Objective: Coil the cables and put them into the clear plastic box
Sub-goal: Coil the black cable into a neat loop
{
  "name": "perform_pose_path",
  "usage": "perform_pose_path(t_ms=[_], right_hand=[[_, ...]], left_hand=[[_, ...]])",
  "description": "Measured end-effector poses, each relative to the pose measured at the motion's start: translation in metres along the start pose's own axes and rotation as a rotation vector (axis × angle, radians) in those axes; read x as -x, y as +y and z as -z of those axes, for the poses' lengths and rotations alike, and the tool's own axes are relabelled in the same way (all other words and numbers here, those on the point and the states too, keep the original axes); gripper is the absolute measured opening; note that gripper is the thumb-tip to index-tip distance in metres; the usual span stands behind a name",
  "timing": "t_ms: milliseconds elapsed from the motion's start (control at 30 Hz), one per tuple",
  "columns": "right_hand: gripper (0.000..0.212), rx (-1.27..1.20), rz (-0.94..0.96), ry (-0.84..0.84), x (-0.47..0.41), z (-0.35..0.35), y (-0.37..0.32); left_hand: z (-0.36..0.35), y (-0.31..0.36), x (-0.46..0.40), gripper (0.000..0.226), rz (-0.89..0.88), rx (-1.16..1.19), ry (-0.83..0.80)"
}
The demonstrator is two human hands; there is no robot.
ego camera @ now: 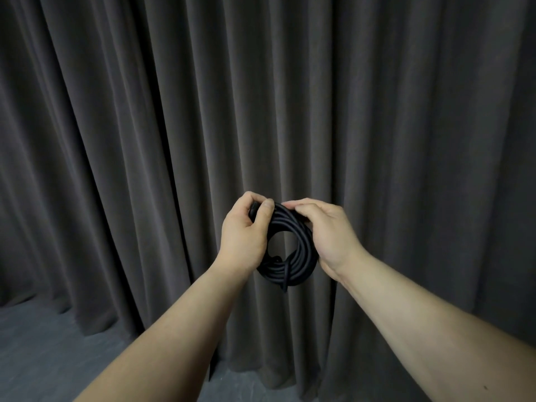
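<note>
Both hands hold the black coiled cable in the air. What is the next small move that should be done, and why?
Probably tuck the loose end that sticks out at the bottom into the black cable coil. The left hand and right hand already grip the top of the wound loops, so the coiling looks nearly finished. The clear box is not in view, so carrying the coil there comes afterwards.

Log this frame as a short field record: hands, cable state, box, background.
left hand: left hand grips the top left of the coil
right hand: right hand pinches the top right of the coil
cable: black cable coil, wound in a ring, held in the air, one short end hanging at the bottom
box: not in view
background: dark grey curtain, grey floor
</note>
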State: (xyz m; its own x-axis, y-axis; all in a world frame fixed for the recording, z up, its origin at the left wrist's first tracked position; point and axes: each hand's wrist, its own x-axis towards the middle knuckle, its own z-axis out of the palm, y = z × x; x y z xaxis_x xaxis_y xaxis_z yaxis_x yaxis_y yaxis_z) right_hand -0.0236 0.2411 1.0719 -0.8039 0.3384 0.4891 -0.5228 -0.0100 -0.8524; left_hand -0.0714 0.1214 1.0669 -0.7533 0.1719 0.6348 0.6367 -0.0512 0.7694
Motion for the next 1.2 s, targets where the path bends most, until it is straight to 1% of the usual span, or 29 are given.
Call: perform_pose_path(t_ms=[100,200,333,467,533,600,700,767,900,1000,1067,1200], right_hand=[[0.021,-0.044,0.003,-0.019,-0.001,-0.001,0.001],[0.020,0.011,0.017,-0.045,-0.002,-0.001,0.005],[0.022,0.091,0.020,-0.071,-0.003,0.001,0.011],[0.021,0.117,0.032,-0.076,-0.004,0.002,0.014],[0.017,0.092,0.014,-0.095,-0.005,0.003,0.016],[0.015,0.077,-0.010,-0.114,-0.008,0.002,0.017],[0.014,0.122,-0.026,-0.073,-0.013,-0.002,0.018],[0.015,0.161,-0.014,-0.062,-0.014,-0.005,0.019],[0.016,0.133,0.022,-0.046,-0.009,-0.007,0.024],[0.020,0.094,0.075,-0.014,-0.008,-0.007,0.027],[0.020,0.112,0.108,0.006,-0.009,-0.007,0.028],[0.020,0.130,0.132,0.025,-0.012,-0.005,0.027]], left_hand=[[0.000,-0.001,-0.002,0.019,0.033,-0.002,0.016],[0.001,-0.005,-0.005,0.024,0.111,0.014,0.013],[0.001,-0.011,-0.005,0.031,0.156,0.025,0.004],[0.001,-0.013,-0.005,0.029,0.210,0.090,0.002],[0.000,-0.014,-0.006,0.030,0.195,0.051,0.031],[-0.002,-0.014,-0.006,0.031,0.137,-0.016,0.083],[-0.006,-0.014,-0.004,0.031,0.037,-0.100,0.159],[-0.007,-0.015,-0.005,0.031,0.010,-0.113,0.181],[-0.006,-0.016,-0.006,0.029,0.024,-0.122,0.156],[-0.006,-0.015,-0.004,0.024,0.033,-0.065,0.117],[-0.005,-0.015,-0.004,0.022,0.036,-0.032,0.080],[-0.004,-0.015,-0.005,0.025,0.077,0.026,0.027]])
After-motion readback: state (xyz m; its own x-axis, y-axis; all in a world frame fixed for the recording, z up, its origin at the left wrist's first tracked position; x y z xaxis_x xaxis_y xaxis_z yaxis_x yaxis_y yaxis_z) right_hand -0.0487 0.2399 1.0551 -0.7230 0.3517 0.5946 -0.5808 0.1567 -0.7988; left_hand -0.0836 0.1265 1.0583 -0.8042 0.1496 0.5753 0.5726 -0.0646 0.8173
